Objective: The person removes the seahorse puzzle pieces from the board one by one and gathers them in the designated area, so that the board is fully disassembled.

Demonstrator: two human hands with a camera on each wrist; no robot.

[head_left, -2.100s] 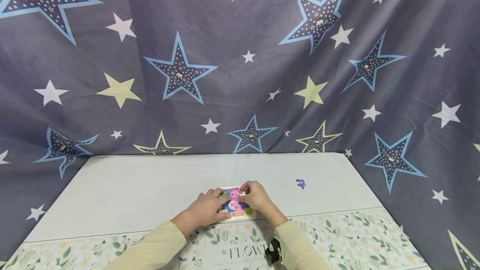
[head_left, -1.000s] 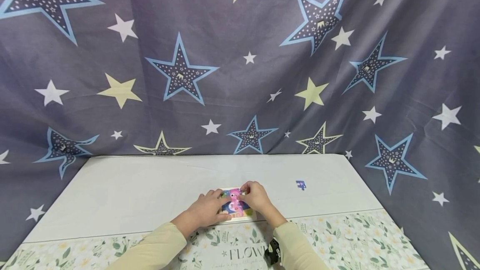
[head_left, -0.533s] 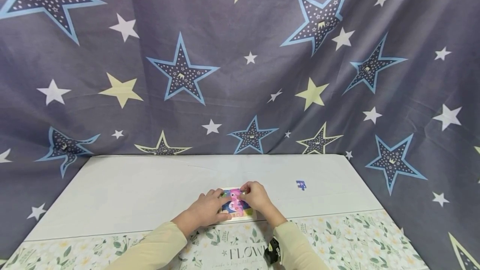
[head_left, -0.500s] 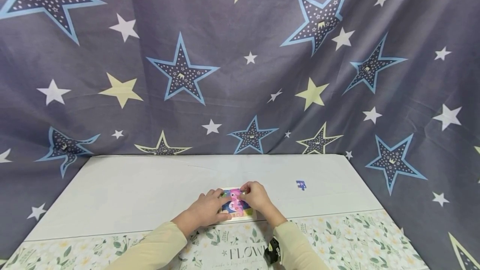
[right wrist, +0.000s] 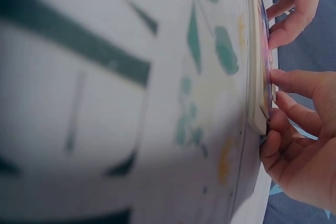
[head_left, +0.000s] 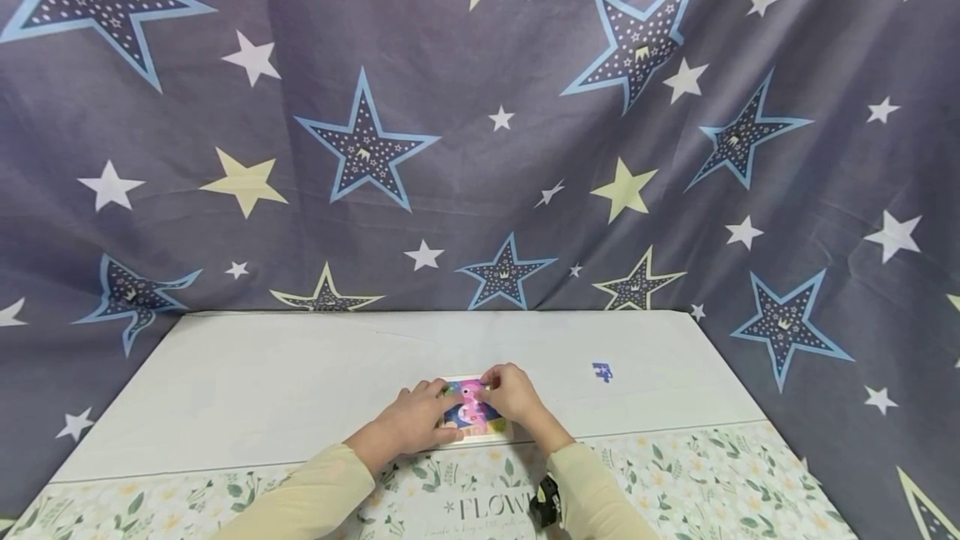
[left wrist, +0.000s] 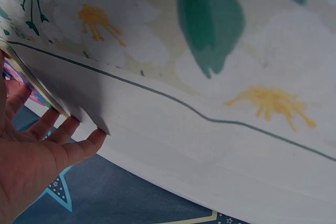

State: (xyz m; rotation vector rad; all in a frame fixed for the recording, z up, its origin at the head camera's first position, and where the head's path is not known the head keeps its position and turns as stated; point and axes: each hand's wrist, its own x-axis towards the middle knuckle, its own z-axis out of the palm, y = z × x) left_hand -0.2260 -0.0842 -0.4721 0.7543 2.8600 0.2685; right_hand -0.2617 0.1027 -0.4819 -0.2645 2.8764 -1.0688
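Observation:
A small framed jigsaw puzzle with a pink seahorse on a blue ground lies flat on the table, its pale rim showing in the left wrist view. My left hand holds it at its left side, thumb at the near edge and a finger over the picture. At the upper right corner my right hand pinches a small puzzle piece between thumb and fingers, mostly hidden by them. In the right wrist view, the right fingertips are right at the picture's surface, and other fingers curl beside the frame's corner.
A loose blue-purple puzzle piece lies on the white table, to the right of the puzzle. A floral cloth with lettering covers the near part. A star-patterned curtain rises behind and at the sides.
Both hands stay at the same places on the puzzle, with only slight finger movement at most. The head view has shifted very slightly.

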